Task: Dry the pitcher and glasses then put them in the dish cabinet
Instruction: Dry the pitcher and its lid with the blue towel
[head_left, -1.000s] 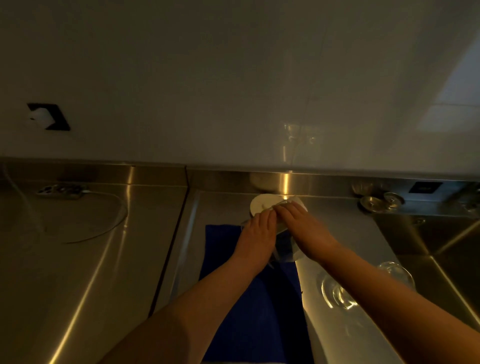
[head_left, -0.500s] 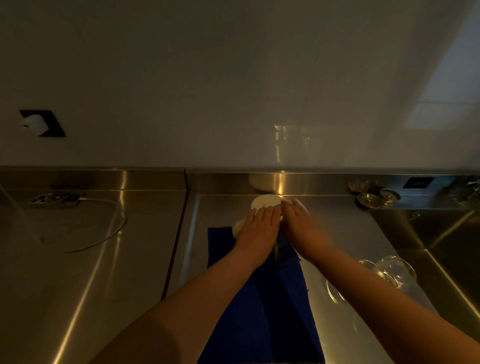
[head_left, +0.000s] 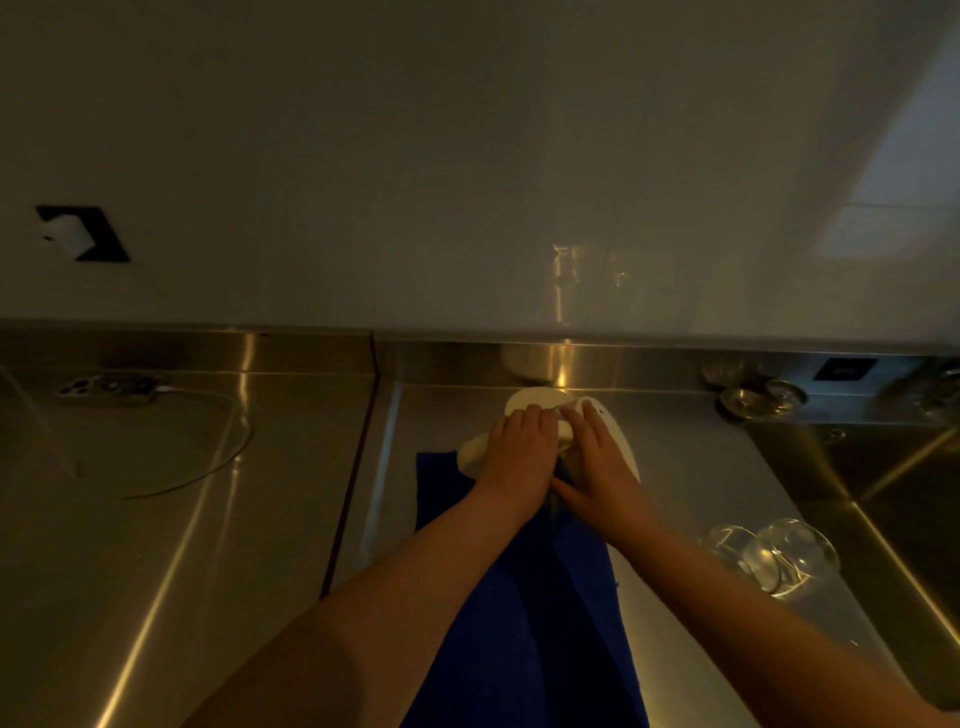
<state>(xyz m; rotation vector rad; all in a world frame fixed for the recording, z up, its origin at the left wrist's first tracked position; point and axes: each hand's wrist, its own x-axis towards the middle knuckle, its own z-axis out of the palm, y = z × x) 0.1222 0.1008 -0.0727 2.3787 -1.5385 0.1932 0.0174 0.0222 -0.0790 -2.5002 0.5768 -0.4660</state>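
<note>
On the brushed stainless-steel counter (head_left: 691, 467) lies a long dark blue cloth towel (head_left: 524, 623), and I use this towel as the landmark. At the far end of the towel, both hands are together over a white cloth (head_left: 535, 401) that is wrapped over an object; a bit of clear glass shows between the hands, but I cannot tell if this object is the pitcher or a glass. The left hand (head_left: 514, 457) lies flat on top of the white cloth, with the fingers straight and close together, pressing down. The right hand (head_left: 597, 462) is just beside it, touching it at the thumb side, also with straight fingers that lie over the white cloth and its right edge. To the right of the towel, near its middle part, two clear drinking glasses (head_left: 774, 556) rest on the counter; they seem to lie on their sides, touching one another, and the right forearm hides a part of them. Further right of the towel is the steel sink basin (head_left: 898, 499). Beyond the towel's far right, at the back edge of the counter, stand small round metal pieces (head_left: 758, 400). Far left of the towel, a white power strip (head_left: 111, 387) with a thin white cable (head_left: 218, 457) lies on the neighbouring steel surface, and above it a black wall socket (head_left: 83, 234) with a white plug sits on the pale wall.
</note>
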